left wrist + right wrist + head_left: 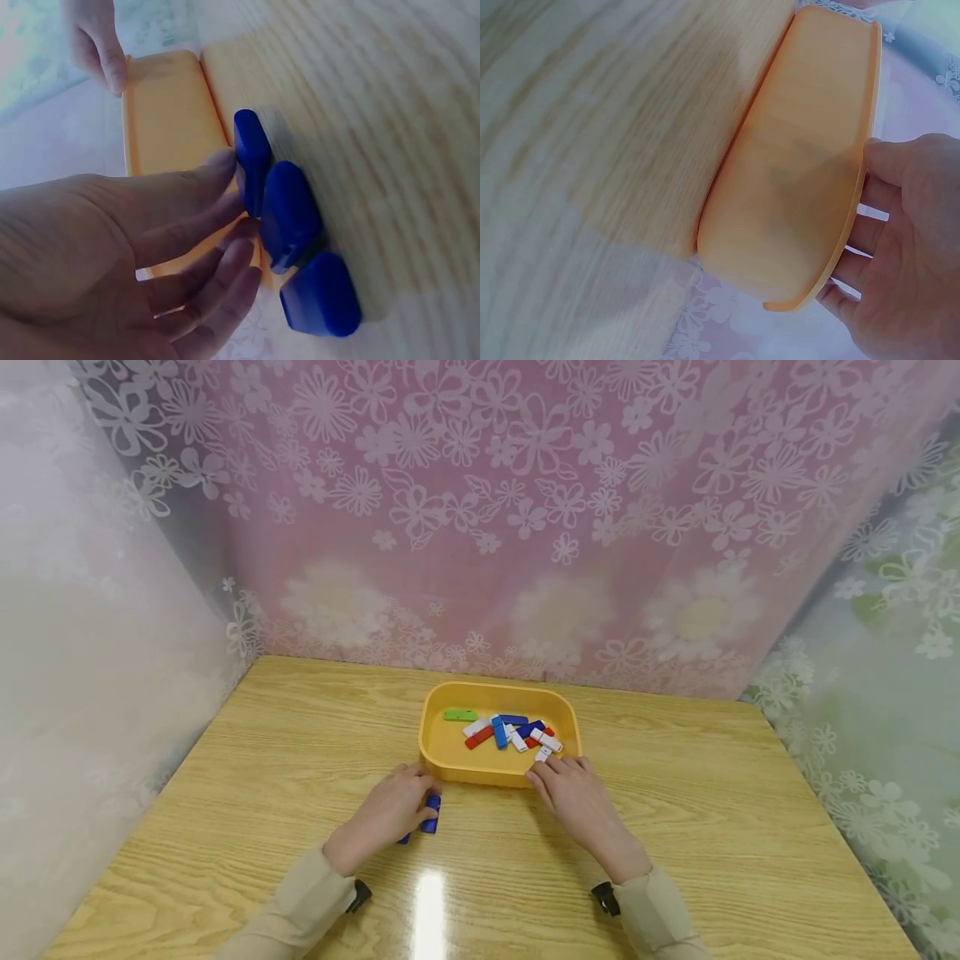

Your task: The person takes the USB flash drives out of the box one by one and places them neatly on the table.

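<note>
A yellow plastic bin stands on the table with several USB sticks inside, among them a green one and a red one. Just outside its near left corner, my left hand pinches a blue USB stick between thumb and fingers. Two more blue USB sticks, a middle one and a lower one, lie beside it on the wood; the head view partly hides them. My right hand grips the bin's near right rim, thumb outside and fingers over the edge, close to a white stick.
The wooden table extends to both sides of the bin. A pink flowered curtain hangs behind it, with pale curtains at the left and right. Light glares off the table near its front.
</note>
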Motion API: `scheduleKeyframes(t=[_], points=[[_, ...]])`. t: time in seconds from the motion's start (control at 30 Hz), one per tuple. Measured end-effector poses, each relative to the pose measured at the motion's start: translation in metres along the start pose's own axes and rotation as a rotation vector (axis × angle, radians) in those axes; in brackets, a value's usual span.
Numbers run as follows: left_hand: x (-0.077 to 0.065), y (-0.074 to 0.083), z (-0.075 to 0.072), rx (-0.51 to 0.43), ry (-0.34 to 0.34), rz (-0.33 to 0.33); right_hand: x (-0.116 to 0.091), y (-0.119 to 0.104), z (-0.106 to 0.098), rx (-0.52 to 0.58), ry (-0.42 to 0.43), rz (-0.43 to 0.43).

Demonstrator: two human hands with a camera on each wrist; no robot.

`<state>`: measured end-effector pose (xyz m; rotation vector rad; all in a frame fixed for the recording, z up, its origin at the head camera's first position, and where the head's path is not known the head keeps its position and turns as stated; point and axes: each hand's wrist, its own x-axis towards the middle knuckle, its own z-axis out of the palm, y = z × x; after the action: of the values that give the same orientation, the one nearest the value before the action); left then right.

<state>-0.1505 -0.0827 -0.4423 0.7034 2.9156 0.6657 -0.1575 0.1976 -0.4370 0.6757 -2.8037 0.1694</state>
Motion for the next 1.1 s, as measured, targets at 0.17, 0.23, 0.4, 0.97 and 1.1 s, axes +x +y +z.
scheduleKeyframes(t=[0.17,0.23,0.4,0.97,1.1], points=[[-0.003,-0.002,-0.002,-0.002,-0.009,0.034,0.000,0.000,0.000,0.000,-0.006,0.000],[-0.006,-0.002,-0.003,-0.001,-0.009,0.042,0.000,0.000,0.000,0.001,-0.004,0.000],[-0.011,-0.003,-0.007,0.005,-0.025,0.046,0.000,0.000,0.001,0.003,0.004,0.000],[-0.007,-0.005,-0.016,-0.080,0.230,0.011,0.000,0.000,-0.001,0.003,0.004,-0.005],[-0.003,-0.004,-0.021,-0.105,0.273,0.023,0.000,-0.001,-0.001,0.002,-0.017,0.006]])
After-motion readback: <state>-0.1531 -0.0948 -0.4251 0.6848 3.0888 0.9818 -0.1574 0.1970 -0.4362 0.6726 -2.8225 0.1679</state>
